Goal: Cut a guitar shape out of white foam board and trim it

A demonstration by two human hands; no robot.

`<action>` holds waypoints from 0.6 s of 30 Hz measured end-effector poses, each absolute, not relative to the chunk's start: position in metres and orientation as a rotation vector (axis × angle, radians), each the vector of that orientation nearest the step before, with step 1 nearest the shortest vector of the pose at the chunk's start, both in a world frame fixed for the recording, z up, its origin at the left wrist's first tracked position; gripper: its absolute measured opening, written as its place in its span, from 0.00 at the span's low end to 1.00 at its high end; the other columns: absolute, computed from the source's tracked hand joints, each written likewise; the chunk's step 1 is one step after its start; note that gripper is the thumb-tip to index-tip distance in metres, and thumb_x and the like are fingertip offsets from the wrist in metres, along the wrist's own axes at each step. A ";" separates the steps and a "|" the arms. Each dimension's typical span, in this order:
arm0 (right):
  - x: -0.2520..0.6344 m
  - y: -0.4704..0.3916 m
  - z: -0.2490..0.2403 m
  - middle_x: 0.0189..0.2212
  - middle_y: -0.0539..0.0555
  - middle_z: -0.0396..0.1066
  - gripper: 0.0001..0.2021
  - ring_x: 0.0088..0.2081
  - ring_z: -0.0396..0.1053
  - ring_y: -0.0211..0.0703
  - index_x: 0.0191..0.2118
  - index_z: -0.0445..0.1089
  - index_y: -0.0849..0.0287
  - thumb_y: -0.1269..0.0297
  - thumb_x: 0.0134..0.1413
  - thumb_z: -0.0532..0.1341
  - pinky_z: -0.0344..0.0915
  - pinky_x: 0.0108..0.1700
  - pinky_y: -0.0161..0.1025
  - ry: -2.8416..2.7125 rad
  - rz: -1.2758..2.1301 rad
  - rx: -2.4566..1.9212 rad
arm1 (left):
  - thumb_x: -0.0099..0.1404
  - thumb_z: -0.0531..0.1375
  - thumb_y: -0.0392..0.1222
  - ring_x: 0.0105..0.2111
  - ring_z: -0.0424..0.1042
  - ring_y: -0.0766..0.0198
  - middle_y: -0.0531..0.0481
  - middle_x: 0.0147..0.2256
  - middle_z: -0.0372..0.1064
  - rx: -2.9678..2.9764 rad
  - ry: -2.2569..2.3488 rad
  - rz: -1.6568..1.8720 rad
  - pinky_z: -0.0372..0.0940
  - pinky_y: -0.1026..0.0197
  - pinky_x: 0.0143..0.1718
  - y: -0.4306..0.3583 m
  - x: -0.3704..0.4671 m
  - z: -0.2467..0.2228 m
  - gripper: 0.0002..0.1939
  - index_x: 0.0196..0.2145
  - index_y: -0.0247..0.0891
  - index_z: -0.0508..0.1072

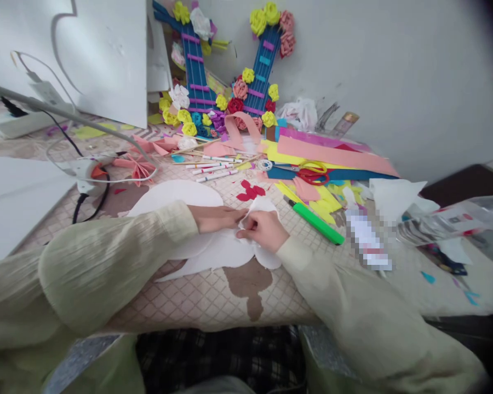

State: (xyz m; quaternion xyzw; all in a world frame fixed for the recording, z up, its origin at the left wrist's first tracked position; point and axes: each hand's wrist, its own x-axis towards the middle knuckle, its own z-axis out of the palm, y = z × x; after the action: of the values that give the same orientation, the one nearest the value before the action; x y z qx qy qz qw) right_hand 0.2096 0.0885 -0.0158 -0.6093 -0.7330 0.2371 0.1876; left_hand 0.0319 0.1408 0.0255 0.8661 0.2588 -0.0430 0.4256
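A large white cutout with rounded edges (181,192) lies on the table in front of me; it looks like paper or thin foam board. My left hand (217,219) rests flat across it, fingers stretched to the right. My right hand (268,230) is closed in a pinch on a raised, crumpled piece of white paper (266,204) at the cutout's right side. The fingertips of both hands nearly meet there. What exactly lies between the right fingertips is hidden. Just beyond the hands are several small red paper petals (250,191).
A green utility knife (318,223) lies to the right, near red-handled scissors (312,175) and coloured paper strips (337,156). Several thin marker-like sticks (216,167) lie beyond. Blue guitar shapes with paper flowers (197,71) lean on the wall. A power strip (86,175) and cables are left.
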 end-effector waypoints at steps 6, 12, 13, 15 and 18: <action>0.220 0.082 -0.011 0.15 0.43 0.60 0.14 0.20 0.57 0.31 0.15 0.60 0.61 0.64 0.37 0.67 0.50 0.29 0.33 -2.015 0.707 -1.843 | 0.61 0.46 0.47 0.57 0.49 0.54 0.43 0.60 0.47 2.037 0.727 -0.065 0.39 0.52 0.56 0.142 0.028 0.017 0.27 0.56 0.34 0.56; 0.188 0.099 -0.013 0.15 0.43 0.61 0.14 0.23 0.57 0.33 0.14 0.61 0.60 0.67 0.28 0.70 0.49 0.36 0.37 -1.950 0.769 -1.708 | 0.61 0.46 0.50 0.49 0.61 0.54 0.45 0.50 0.65 1.969 0.677 0.014 0.52 0.57 0.51 0.146 0.028 0.012 0.22 0.44 0.36 0.69; 0.185 0.101 -0.014 0.15 0.43 0.61 0.14 0.23 0.57 0.33 0.13 0.61 0.60 0.68 0.27 0.70 0.49 0.37 0.38 -1.923 0.788 -1.697 | 0.60 0.46 0.50 0.50 0.61 0.54 0.46 0.50 0.65 1.966 0.668 0.013 0.51 0.57 0.51 0.147 0.028 0.012 0.22 0.43 0.37 0.70; 0.191 0.098 -0.017 0.14 0.43 0.60 0.14 0.22 0.56 0.32 0.13 0.61 0.60 0.68 0.27 0.69 0.49 0.36 0.38 -1.839 0.831 -1.695 | 0.60 0.46 0.52 0.54 0.55 0.54 0.47 0.55 0.59 1.962 0.676 0.004 0.45 0.55 0.54 0.148 0.028 0.012 0.23 0.47 0.39 0.68; 0.222 0.083 -0.018 0.13 0.43 0.59 0.15 0.21 0.54 0.32 0.12 0.60 0.60 0.66 0.26 0.69 0.50 0.32 0.36 -1.654 0.920 -1.675 | 0.60 0.45 0.58 0.59 0.45 0.53 0.47 0.60 0.45 1.957 0.701 -0.026 0.34 0.52 0.57 0.150 0.026 0.011 0.30 0.53 0.39 0.62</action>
State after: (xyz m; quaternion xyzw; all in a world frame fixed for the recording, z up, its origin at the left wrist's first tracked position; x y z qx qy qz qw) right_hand 0.2224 0.0833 -0.0181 -0.6317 -0.6238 0.3469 0.3026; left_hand 0.0265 0.1499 0.0106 0.8115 0.2907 -0.0110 0.5068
